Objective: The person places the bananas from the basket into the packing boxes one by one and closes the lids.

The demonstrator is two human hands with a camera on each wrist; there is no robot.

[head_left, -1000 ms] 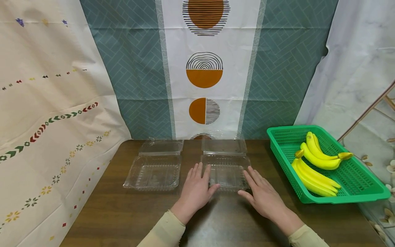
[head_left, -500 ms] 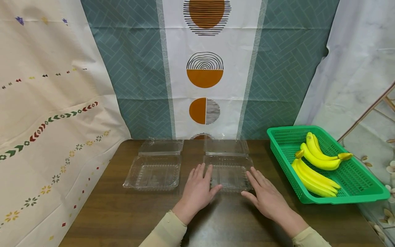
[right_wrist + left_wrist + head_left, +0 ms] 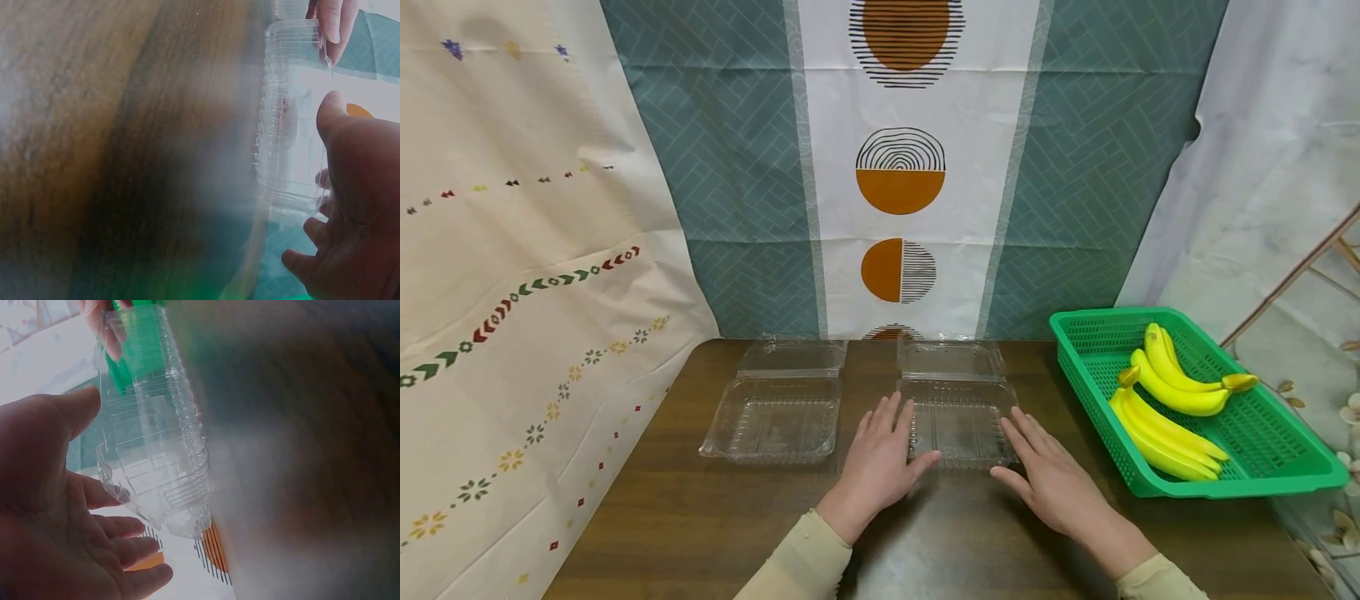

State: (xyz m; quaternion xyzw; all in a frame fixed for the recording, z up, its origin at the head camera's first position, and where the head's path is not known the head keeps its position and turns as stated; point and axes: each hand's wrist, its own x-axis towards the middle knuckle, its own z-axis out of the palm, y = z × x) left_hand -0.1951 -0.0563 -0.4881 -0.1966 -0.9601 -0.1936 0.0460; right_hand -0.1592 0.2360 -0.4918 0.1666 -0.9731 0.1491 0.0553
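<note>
Two clear plastic clamshell boxes lie with lids folded back on the wooden table. My left hand (image 3: 880, 462) is at the left front corner of the right-hand clamshell box (image 3: 958, 425), fingers extended along its side and thumb pointing inward. On the opposite side, my right hand (image 3: 1052, 475) lies with straight fingers along the box's right rim. In the left wrist view the box's clear wall (image 3: 156, 437) stands beside the fingers (image 3: 134, 550), which are loosely spread. From the right wrist, the thumb (image 3: 334, 109) shows near the rim, apart from the other fingers.
The other clamshell box (image 3: 782, 417) sits to the left, its lid (image 3: 793, 356) leaning back near the curtain. A green basket (image 3: 1247, 486) at the right holds banana bunches, one in front (image 3: 1165, 437) and more behind (image 3: 1180, 387). Patterned cloth borders the table (image 3: 647, 525).
The right-hand clamshell box has shifted slightly to the right, and both hands have moved a little with it. The other box and the basket stay where they were.
</note>
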